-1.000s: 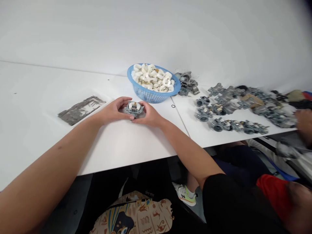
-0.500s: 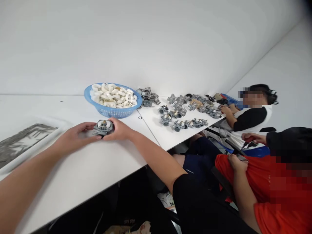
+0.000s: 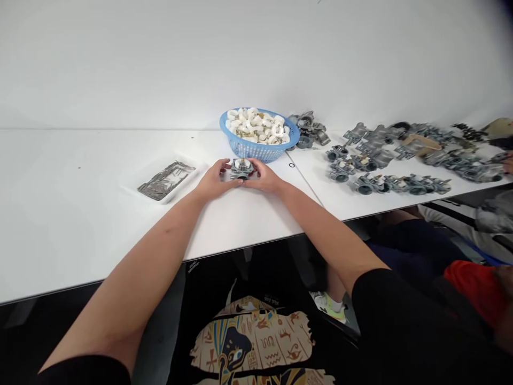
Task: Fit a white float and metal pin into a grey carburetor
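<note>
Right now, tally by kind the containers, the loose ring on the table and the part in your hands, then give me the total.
Blue plastic basket: 1
White tray: 1
Black O-ring: 1
Carburetor body between left hand and right hand: 1
Total: 4
</note>
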The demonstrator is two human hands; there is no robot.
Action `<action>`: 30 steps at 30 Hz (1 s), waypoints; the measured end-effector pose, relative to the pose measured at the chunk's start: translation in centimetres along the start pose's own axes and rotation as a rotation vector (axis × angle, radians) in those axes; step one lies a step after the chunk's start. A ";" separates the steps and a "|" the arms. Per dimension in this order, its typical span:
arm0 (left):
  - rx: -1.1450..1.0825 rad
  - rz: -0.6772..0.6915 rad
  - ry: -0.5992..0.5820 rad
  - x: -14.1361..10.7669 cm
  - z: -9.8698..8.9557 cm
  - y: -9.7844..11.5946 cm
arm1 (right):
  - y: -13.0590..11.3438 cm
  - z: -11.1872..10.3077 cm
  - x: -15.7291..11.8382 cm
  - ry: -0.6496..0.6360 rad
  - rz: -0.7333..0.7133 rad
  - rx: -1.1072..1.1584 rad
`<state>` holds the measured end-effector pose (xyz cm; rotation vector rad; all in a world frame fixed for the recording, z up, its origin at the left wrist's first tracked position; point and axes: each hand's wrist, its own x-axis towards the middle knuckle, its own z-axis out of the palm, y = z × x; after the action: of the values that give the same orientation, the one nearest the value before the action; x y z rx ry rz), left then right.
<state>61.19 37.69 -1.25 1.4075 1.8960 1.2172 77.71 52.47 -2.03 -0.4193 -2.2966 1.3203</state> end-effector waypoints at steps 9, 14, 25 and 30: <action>0.032 0.103 -0.029 0.5 -0.1 -0.4 | -0.1 0.3 0.4 0.047 0.043 0.094; -0.002 0.076 -0.069 0.2 -0.6 -0.4 | 0.0 0.1 0.6 0.045 0.136 0.186; -0.007 0.048 -0.074 -0.1 -0.5 -0.4 | 0.2 0.6 0.7 0.084 0.077 0.131; 0.023 0.028 -0.067 -0.1 -0.5 -0.8 | 0.0 1.6 0.5 0.184 0.103 0.211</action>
<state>60.46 37.40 -1.67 1.4730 1.8561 1.1510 76.40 51.51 -2.58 -0.5685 -1.9860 1.4905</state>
